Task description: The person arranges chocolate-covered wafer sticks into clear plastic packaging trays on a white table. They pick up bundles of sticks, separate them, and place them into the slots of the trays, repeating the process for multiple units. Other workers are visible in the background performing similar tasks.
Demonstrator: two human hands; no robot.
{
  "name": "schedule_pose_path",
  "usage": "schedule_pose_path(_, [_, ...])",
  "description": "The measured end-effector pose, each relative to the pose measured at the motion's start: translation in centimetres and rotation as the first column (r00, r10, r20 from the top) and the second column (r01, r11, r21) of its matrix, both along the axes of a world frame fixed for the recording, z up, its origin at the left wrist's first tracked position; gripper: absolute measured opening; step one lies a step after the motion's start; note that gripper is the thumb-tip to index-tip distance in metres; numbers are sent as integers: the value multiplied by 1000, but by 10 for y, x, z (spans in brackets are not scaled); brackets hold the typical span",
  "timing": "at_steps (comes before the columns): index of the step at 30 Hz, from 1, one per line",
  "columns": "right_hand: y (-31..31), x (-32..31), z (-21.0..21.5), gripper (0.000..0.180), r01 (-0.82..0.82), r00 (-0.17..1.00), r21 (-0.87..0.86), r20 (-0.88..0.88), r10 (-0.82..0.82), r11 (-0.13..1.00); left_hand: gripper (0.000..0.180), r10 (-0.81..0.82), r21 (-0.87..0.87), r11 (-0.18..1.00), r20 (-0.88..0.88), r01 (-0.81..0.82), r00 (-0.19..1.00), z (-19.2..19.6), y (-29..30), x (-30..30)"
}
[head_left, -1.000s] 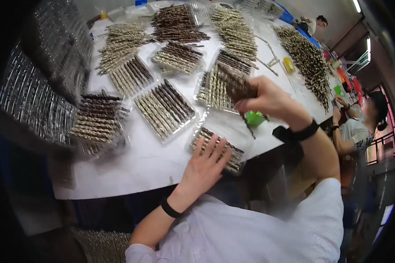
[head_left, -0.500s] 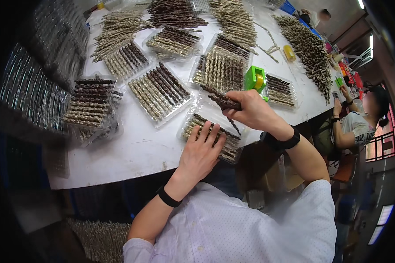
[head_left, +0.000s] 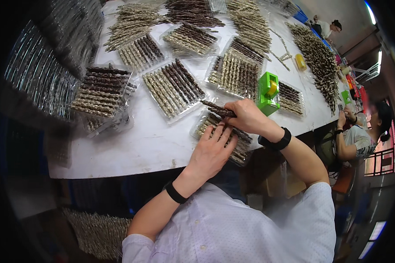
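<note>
Close in front of me, a clear plastic tray (head_left: pixel 195 128) holds a row of pale gold and dark brown twisted sticks (head_left: pixel 240 154). My left hand (head_left: pixel 210 152) lies across them, fingers stretched out and a little apart. Gripped in my right hand (head_left: pixel 251 117) is a small bundle of dark brown twisted sticks (head_left: pixel 217 109), above the tray's far side. The right fingertips come close to the left ones, and the sticks under them are partly hidden. Beside the right hand stands a green tape dispenser (head_left: pixel 267 94) with a yellow roll.
Filled trays (head_left: pixel 173 90) lie around the white table (head_left: pixel 114 153), some stacked at the left (head_left: pixel 102 92). Loose stick piles (head_left: pixel 134 24) cover the far side. Tall stacks of clear trays (head_left: pixel 35 74) rise at far left. A co-worker (head_left: pixel 353 138) sits at the right.
My right hand has come down nearer to the tray and my left fingers, still holding the dark bundle. The left hand stays on the tray. The whole view has shifted slightly.
</note>
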State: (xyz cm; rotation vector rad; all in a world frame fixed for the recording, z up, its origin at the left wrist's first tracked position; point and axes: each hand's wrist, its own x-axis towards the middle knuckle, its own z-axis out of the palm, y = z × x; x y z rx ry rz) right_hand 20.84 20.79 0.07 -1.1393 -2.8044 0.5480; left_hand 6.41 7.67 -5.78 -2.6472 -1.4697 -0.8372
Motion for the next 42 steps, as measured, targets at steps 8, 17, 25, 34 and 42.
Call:
schedule_pose_path(8, [2,7,19,24,103,954,-214,-255,-158,971,55,-7,6,1000,18,7,1000,-1,0,-1])
schedule_pose_path(17, [-7,16,34,23,198,976,-135,-60,-207,971,56,-10,0,1000,28,10,1000,-1,1,-1])
schedule_pose_path(25, [-8,30,14,28,125,992,-48,-9,-125,991,54,-2,-3,1000,25,2,1000,-1,0,-1])
schedule_pose_path(34, [-9,31,5,22,44,998,48,40,-46,998,54,-5,-6,1000,15,5,1000,-1,0,-1])
schedule_pose_path(42, [-12,21,34,25,223,975,-45,-14,-223,974,55,0,2,1000,24,0,1000,0,0,-1])
